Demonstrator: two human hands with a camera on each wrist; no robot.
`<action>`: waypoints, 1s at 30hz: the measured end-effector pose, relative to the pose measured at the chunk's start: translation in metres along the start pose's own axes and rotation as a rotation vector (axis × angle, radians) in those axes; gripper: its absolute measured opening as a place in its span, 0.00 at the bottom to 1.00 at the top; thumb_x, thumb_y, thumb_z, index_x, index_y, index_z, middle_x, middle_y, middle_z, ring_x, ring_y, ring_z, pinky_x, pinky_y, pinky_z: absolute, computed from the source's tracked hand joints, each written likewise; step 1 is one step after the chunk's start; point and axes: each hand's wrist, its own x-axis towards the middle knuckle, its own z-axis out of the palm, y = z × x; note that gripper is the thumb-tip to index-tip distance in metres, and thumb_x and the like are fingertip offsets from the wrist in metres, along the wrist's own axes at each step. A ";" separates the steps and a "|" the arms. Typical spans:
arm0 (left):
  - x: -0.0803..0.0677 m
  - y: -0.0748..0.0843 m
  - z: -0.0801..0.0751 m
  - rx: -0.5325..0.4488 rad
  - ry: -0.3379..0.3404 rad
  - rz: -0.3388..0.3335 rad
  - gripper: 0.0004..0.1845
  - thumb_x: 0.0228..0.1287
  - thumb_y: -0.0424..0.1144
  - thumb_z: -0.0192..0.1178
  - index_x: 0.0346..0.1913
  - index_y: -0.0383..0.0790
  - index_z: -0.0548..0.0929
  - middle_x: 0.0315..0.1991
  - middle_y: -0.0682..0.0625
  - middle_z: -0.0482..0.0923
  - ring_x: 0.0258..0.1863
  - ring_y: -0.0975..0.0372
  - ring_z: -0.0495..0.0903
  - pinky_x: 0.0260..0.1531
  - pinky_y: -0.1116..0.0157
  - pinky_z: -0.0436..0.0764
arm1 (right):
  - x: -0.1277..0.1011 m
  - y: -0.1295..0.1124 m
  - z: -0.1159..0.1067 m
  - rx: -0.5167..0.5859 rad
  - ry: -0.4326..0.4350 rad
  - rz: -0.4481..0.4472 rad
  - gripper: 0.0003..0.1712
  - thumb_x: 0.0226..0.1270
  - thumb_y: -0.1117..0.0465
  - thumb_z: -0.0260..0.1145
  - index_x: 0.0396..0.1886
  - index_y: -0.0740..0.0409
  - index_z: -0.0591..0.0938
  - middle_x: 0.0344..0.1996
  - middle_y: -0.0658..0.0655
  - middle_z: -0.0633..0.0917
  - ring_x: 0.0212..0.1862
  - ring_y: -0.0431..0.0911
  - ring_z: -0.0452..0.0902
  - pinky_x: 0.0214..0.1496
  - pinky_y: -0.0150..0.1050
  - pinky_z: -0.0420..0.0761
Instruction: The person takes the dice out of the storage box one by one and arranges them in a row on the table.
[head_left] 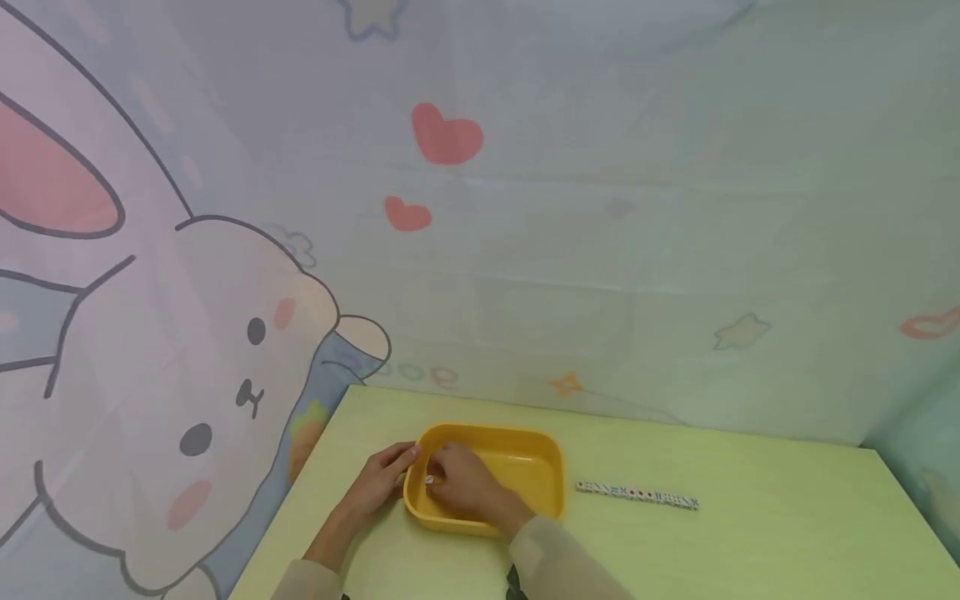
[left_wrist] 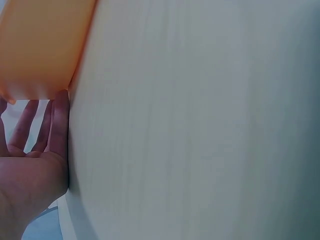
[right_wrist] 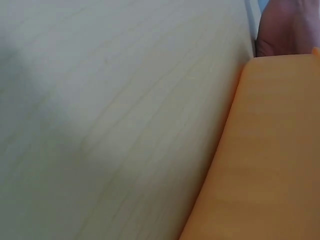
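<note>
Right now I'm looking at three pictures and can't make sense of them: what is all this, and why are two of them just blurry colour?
There is no machine here: a person works with two bare hands and wears three cameras. The wide picture comes from the head camera, looking down at a pale green table in front of a cartoon rabbit curtain. On the table stands a yellow tray, and to its right lies a row of small white dice.

The left hand rests with straight fingers against the tray's left end. The right hand reaches into the tray, and a small white piece shows at its fingertips; its grip is too small to judge.

The other two pictures come from cameras on the wrists, so close that they show only the tabletop, the tray's orange-yellow wall and a bit of hand.
</note>
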 end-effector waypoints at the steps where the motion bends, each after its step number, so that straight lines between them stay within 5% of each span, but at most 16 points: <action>1: 0.000 0.000 0.001 0.005 0.000 -0.001 0.32 0.80 0.52 0.60 0.71 0.29 0.76 0.67 0.37 0.78 0.64 0.50 0.79 0.56 0.59 0.85 | -0.001 0.000 0.001 -0.023 -0.001 -0.011 0.03 0.64 0.62 0.72 0.36 0.56 0.85 0.31 0.45 0.76 0.37 0.40 0.70 0.46 0.35 0.76; 6: 0.001 -0.003 0.004 0.013 0.010 -0.014 0.33 0.79 0.54 0.61 0.71 0.30 0.76 0.66 0.38 0.79 0.63 0.51 0.80 0.54 0.59 0.85 | -0.010 0.004 -0.007 0.024 -0.044 -0.036 0.04 0.65 0.64 0.69 0.32 0.51 0.82 0.29 0.43 0.75 0.34 0.38 0.70 0.41 0.32 0.74; 13: 0.001 -0.003 0.000 0.010 0.014 -0.008 0.33 0.79 0.54 0.61 0.71 0.29 0.75 0.64 0.37 0.80 0.59 0.53 0.81 0.51 0.58 0.87 | -0.034 0.013 -0.061 0.189 -0.020 -0.006 0.05 0.73 0.66 0.67 0.46 0.59 0.84 0.36 0.45 0.83 0.39 0.38 0.77 0.45 0.34 0.81; 19: 0.003 -0.007 0.000 0.039 0.017 -0.009 0.34 0.79 0.55 0.60 0.72 0.28 0.75 0.63 0.36 0.80 0.58 0.53 0.82 0.50 0.59 0.88 | -0.077 0.050 -0.126 0.093 0.134 -0.086 0.04 0.72 0.67 0.70 0.43 0.56 0.85 0.37 0.48 0.86 0.40 0.41 0.81 0.43 0.38 0.84; 24: 0.002 -0.008 0.000 0.040 0.008 0.003 0.34 0.80 0.55 0.60 0.72 0.28 0.75 0.64 0.36 0.80 0.59 0.52 0.81 0.50 0.59 0.88 | -0.126 0.094 -0.171 0.014 0.157 -0.012 0.05 0.73 0.67 0.72 0.44 0.54 0.86 0.39 0.47 0.86 0.41 0.40 0.81 0.42 0.37 0.84; 30: 0.003 -0.004 0.000 0.048 0.009 0.017 0.34 0.80 0.55 0.60 0.71 0.28 0.76 0.64 0.36 0.80 0.60 0.51 0.81 0.50 0.60 0.87 | -0.181 0.141 -0.200 -0.022 0.147 0.128 0.06 0.72 0.68 0.72 0.46 0.60 0.86 0.38 0.45 0.85 0.39 0.38 0.80 0.39 0.35 0.83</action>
